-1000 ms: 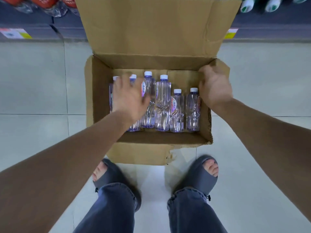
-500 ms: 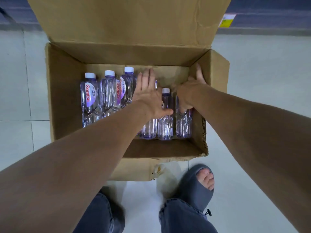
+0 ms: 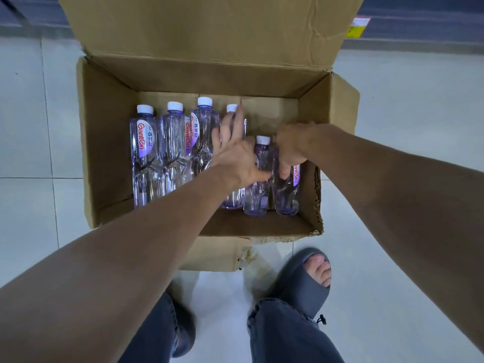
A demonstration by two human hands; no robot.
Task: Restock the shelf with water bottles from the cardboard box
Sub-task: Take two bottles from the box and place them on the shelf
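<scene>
Head view: the cardboard box (image 3: 104,153) sits open on the tiled floor (image 3: 406,127), its long flap standing up at the far side. Six clear, purple-tinted water bottles lie inside, caps pointing away. Three bottles (image 3: 172,142) fill the left side, touching one another (red "Ganten" lettering shows on two labels). The left hand (image 3: 233,150) lies flat on the fourth bottle (image 3: 233,199), fingers straight and reaching almost to its white cap, the thumb spread toward the fifth bottle (image 3: 258,189). The right hand (image 3: 293,145) has its fingers curled round the upper part of the rightmost bottle (image 3: 286,195), which lies against the box's right wall. A grey slide sandal (image 3: 301,284) stands just before the box. The dark shelf edge (image 3: 419,24) crosses the top, carrying a yellow tag (image 3: 355,27).
</scene>
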